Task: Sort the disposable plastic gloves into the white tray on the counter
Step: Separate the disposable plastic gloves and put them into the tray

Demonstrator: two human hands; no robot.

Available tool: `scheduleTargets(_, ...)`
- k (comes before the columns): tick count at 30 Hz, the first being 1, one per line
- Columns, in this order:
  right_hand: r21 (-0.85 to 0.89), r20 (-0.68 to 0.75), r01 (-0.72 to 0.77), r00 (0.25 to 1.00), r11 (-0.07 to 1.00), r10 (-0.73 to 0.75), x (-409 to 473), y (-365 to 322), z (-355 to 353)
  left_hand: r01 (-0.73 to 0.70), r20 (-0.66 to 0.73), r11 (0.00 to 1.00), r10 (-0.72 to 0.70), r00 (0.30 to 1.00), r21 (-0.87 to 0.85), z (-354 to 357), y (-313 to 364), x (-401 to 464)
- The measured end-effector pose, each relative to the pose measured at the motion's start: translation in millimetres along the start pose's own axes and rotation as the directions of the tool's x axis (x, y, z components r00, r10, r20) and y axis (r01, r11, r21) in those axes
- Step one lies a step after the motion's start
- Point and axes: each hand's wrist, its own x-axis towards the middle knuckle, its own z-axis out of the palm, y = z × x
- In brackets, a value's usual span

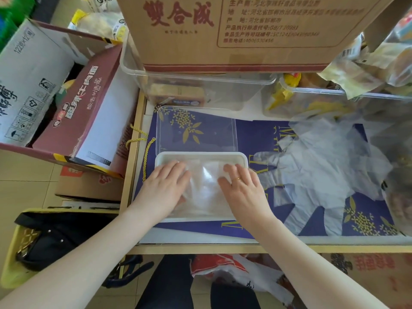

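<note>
Here both hands lie flat, fingers straight, on folded clear gloves inside the white tray, which sits near the front edge of the counter on a blue bag with gold flowers. The left hand presses the left side of the stack and the right hand, wearing a ring, presses the right side. A clear lid lies just behind the tray. More loose gloves are spread toward the right edge.
</note>
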Motion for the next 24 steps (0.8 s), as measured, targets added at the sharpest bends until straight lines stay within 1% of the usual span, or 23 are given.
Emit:
scheduleTargets(1, -0.002, 0.09, 0.065, 0.994, 0.998, -0.064, 0.5, 3.7, -2.9, 0.026, -0.017, 1.0, -0.026, 1.0, -0.004, 0.7, 1.1, 2.0)
scheduleTargets(2, 0.035, 0.204, 0.109, 0.972, 0.993, -0.114, 2.8, 5.4, -7.2, 0.037, -0.015, 0.999, -0.037, 0.999, -0.013, -1.1, 3.0, 4.3)
scheduleTargets(3, 0.07, 0.262, 0.152, 0.951, 0.986, -0.165, 4.9, 7.0, -7.1, 0.042, 0.007, 0.999, -0.041, 0.999, -0.022, -5.1, 5.5, 6.8)
scheduleTargets(4, 0.093, 0.344, 0.162, 0.921, 0.982, -0.184, 7.2, 7.4, -7.8, 0.039, 0.044, 0.999, -0.038, 0.998, -0.027, -7.5, 7.6, 8.9)
scheduleTargets(5, 0.115, 0.406, 0.161, 0.893, 0.98, -0.195, 9.1, 6.5, -8.2, 0.043, 0.103, 0.998, -0.039, 0.994, -0.041, -8.7, 10.1, 10.2)
scheduleTargets(6, 0.117, 0.445, 0.152, 0.875, 0.981, -0.189, 10.7, 4.8, -8.3, 0.067, 0.132, 0.997, -0.061, 0.989, -0.043, -7.3, 11.6, 10.9)
scheduleTargets(8, 0.114, 0.535, 0.086, 0.834, 0.99, -0.134, 14.2, 2.5, -10.2, 0.068, 0.175, 0.997, -0.073, 0.982, 0.037, -1.9, 12.0, 10.8)
scheduleTargets(9, 0.099, 0.558, 0.071, 0.822, 0.993, -0.114, 16.2, 1.2, -11.6, 0.062, 0.188, 0.996, -0.072, 0.98, 0.061, -1.0, 12.7, 10.0)
scheduleTargets(11, 0.048, 0.563, 0.105, 0.819, 0.993, -0.114, 19.3, 0.3, -11.4, 0.026, 0.197, 0.995, -0.046, 0.979, 0.101, -4.7, 14.3, 7.1)
scheduleTargets(14, 0.002, 0.523, 0.139, 0.844, 0.99, -0.119, 21.7, 0.3, -10.8, 0.002, 0.244, 0.99, -0.038, 0.969, 0.144, -9.4, 13.7, 2.9)
scheduleTargets(16, -0.068, 0.49, 0.154, 0.866, 0.986, -0.101, 20.8, 2.7, -12.5, -0.002, 0.292, 0.985, -0.049, 0.955, 0.173, -12.4, 14.3, 0.2)
scheduleTargets(18, -0.098, 0.48, 0.16, 0.872, 0.982, -0.094, 16.5, 7.8, -17.2, 0.019, 0.313, 0.983, -0.077, 0.946, 0.185, -17.8, 16.2, -1.8)
scheduleTargets(19, -0.081, 0.474, 0.165, 0.874, 0.983, -0.108, 12.5, 12.8, -18.6, 0.028, 0.32, 0.982, -0.088, 0.943, 0.186, -21.1, 18.4, -2.4)
scheduleTargets(20, -0.032, 0.454, 0.171, 0.88, 0.985, -0.138, 6.9, 19.5, -18.5, 0.031, 0.317, 0.982, -0.09, 0.944, 0.186, -24.7, 20.9, -3.1)
scheduleTargets(21, 0.047, 0.405, 0.186, 0.895, 0.981, -0.189, 0.4, 26.1, -19.4, 0.038, 0.311, 0.982, -0.095, 0.946, 0.183, -28.0, 23.6, -3.7)
scheduleTargets(22, 0.126, 0.339, 0.193, 0.914, 0.973, -0.225, -6.9, 33.5, -21.6, 0.06, 0.302, 0.983, -0.111, 0.947, 0.176, -32.5, 26.2, -3.8)
scheduleTargets(23, 0.196, 0.254, 0.173, 0.942, 0.965, -0.22, -15.3, 40.9, -23.3, 0.084, 0.292, 0.983, -0.13, 0.947, 0.165, -37.6, 28.6, -4.1)
scheduleTargets(24, 0.26, 0.184, 0.128, 0.966, 0.957, -0.18, -23.9, 46.8, -26.0, 0.111, 0.284, 0.983, -0.149, 0.947, 0.144, -42.4, 31.1, -4.1)
